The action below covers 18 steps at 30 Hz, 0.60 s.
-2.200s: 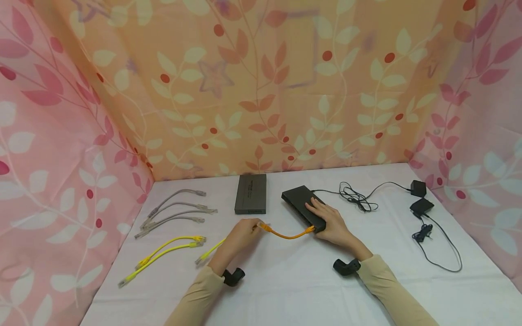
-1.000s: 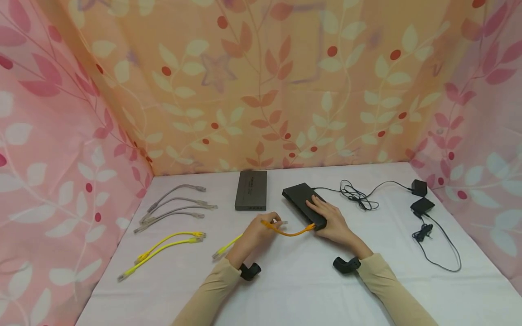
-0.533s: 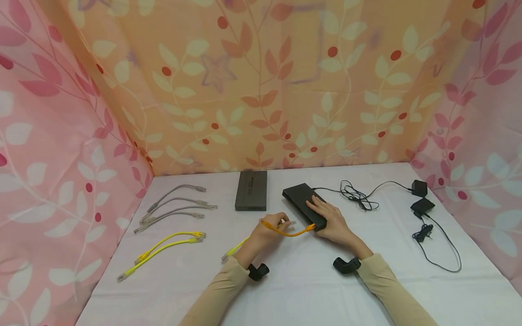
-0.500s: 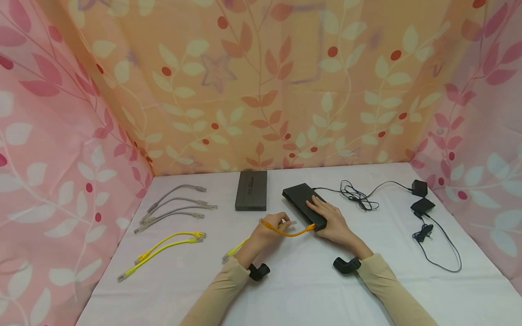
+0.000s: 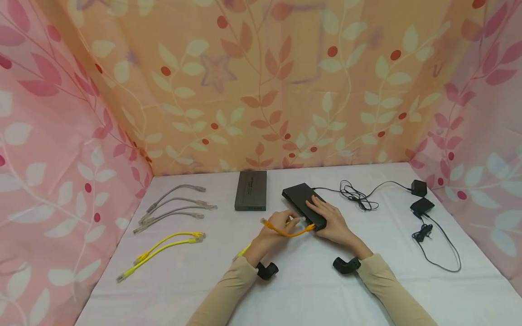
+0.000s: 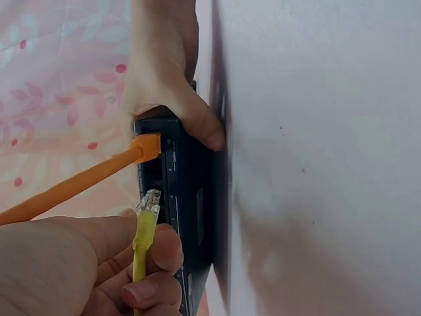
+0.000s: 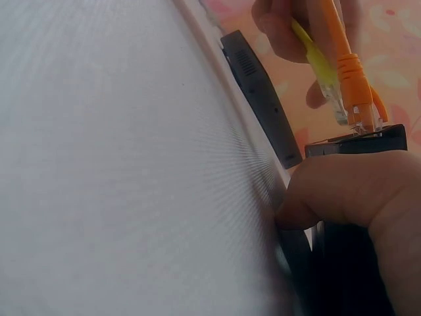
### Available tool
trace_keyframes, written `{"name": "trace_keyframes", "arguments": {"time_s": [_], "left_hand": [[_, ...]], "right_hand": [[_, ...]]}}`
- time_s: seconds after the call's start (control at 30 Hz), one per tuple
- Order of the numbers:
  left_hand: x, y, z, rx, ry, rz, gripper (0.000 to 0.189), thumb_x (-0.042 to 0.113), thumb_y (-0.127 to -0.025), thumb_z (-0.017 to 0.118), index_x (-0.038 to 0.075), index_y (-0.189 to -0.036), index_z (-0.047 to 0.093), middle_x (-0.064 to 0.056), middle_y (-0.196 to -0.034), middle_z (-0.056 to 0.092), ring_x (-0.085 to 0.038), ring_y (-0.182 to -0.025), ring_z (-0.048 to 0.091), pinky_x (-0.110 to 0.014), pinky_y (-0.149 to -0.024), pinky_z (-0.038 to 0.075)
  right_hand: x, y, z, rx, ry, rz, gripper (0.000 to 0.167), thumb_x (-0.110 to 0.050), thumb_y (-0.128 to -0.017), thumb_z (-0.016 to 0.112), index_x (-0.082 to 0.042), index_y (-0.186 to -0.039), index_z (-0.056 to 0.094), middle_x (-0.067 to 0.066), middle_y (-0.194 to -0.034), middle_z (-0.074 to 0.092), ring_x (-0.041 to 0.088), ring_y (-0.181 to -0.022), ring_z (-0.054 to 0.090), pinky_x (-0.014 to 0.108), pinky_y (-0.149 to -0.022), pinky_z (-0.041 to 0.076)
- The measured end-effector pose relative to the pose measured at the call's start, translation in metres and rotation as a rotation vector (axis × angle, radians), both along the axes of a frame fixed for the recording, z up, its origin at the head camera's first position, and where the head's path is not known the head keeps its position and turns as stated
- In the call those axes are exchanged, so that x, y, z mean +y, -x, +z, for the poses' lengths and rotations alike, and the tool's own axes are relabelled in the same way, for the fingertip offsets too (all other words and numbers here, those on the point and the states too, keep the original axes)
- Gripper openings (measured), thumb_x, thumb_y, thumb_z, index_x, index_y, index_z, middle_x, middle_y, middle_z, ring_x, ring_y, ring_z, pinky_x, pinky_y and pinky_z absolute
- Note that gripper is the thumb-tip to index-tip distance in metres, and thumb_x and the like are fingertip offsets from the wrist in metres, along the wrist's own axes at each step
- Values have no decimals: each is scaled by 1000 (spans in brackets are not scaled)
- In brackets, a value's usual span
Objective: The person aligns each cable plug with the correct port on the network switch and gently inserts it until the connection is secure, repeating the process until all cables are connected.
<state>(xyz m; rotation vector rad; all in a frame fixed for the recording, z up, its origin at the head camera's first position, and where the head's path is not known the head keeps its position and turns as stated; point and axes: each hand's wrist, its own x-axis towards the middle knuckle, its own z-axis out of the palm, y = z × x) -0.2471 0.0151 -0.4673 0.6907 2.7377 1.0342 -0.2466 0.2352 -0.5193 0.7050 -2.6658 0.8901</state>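
Note:
My left hand [image 5: 277, 226] pinches a yellow Ethernet cable [image 6: 145, 230] just behind its clear plug. In the left wrist view that plug points at the port row of a black network switch [image 5: 299, 195], right by the opening beside an orange Ethernet cable [image 5: 287, 234]. The orange cable's near plug sits in the switch's end port; its other end sticks out above my left hand. My right hand [image 5: 333, 222] grips the switch, fingers spread over its top and thumb [image 7: 316, 197] at its underside. The yellow cable's tail passes behind my left wrist.
A second, grey network switch [image 5: 250, 191] lies at the back. Several grey cables [image 5: 173, 213] and two yellow cables [image 5: 163, 253] lie on the left. Two power adapters [image 5: 418, 188] are at the right; a bundled black cord [image 5: 356, 197] runs from one to the held switch.
My left hand has moved right with the yellow cable, bringing its plug up to the switch's port side. The right hand and the switch have stayed in place.

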Motion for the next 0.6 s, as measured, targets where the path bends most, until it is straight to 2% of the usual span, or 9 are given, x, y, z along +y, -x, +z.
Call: {"name": "trace_keyframes", "arguments": {"time_s": [0.17,0.27,0.5,0.6], "left_hand": [[3,0,0,35,3,14,21,30,-93,56,12,-96,66,4,-72,63,-6,-59,51,-20,-54,39],[3,1,0,35,-28,5,21,28,-93,56,10,-97,66,4,-64,59,-6,-52,48,-19,-49,37],[7,1,1,-11,-58,-8,22,27,-93,57,7,-95,65,4,-52,52,-6,-43,42,-18,-42,33],[7,3,2,-70,-80,-20,22,26,-93,57,6,-95,65,3,-50,52,-6,-41,43,-18,-41,33]], "right_hand": [[0,1,0,2,6,1,90,-7,-60,79,-15,-141,41,16,-149,29,38,-134,28,55,-100,22],[0,1,-1,3,8,2,89,-7,-60,79,-15,-141,41,16,-149,29,38,-134,28,56,-100,22],[0,1,-2,5,3,3,90,-7,-60,80,-16,-141,41,16,-149,29,37,-134,28,56,-100,22],[1,1,-2,0,7,2,91,-7,-60,80,-16,-141,40,16,-149,29,37,-135,27,56,-101,22]]}}
